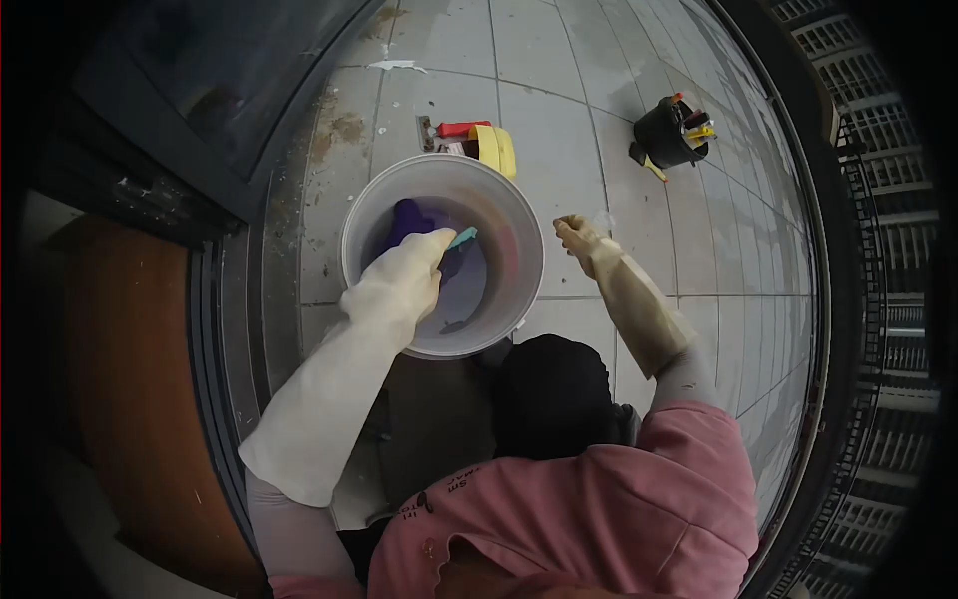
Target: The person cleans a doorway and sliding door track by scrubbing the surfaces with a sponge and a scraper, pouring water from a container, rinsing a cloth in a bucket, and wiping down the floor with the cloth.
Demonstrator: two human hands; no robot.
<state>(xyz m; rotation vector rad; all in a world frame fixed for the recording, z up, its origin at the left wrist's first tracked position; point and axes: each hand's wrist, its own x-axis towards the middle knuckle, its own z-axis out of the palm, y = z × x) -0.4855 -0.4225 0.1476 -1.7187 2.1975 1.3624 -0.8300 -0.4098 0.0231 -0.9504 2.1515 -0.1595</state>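
Observation:
My left hand [424, 260], in a long cream rubber glove, reaches into a whitish bucket [531, 240] and is closed on a small teal object [463, 238]. Beside and beneath it in the bucket lies a purple cloth [407, 221], with cloudy liquid [461, 299] at the bottom. To the right of the bucket, above the tiled floor, is my right hand [581, 240] in a matching glove. Its fingers are curled together; what they hold, if anything, is too small to make out.
Behind the bucket are a yellow object [495, 150] and a red-handled item [461, 129]. A black pail [667, 134] with tools stands at the upper right. A dark door frame [215, 299] borders the left, and a railing [864, 299] runs along the right.

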